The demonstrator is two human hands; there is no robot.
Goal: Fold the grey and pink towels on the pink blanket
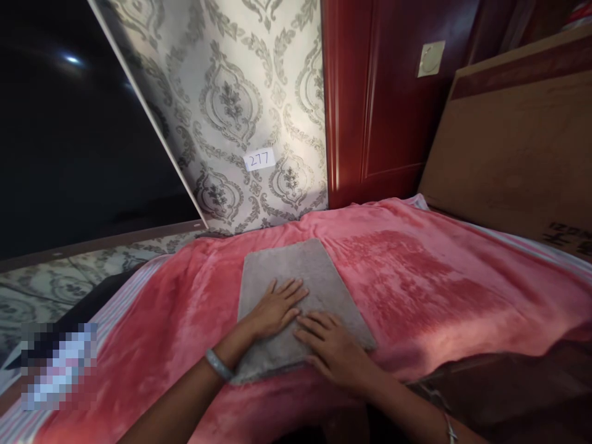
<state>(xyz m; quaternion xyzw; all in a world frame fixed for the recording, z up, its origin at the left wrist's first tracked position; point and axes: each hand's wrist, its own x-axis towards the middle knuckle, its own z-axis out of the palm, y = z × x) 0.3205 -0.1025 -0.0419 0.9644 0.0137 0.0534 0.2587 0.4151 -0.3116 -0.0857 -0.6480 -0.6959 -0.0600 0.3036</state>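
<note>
A folded grey cloth (296,277) with a soft, fuzzy surface lies flat on a pink fleece blanket (407,290) that covers a bed. My left hand (276,308) rests palm down on the cloth's middle, fingers slightly spread. Just below it, my right hand (330,348) lies flat on the cloth's near edge, its fingertips close to my left hand. Neither hand grips anything. A pale bangle (219,364) circles my left wrist.
A cardboard sheet (513,148) leans at the bed's right side, next to a dark red wooden door (374,92). Behind the bed stands damask-patterned wallpaper (231,105) with a paper tag reading 277 (259,160). A dark glossy panel (78,142) fills the upper left.
</note>
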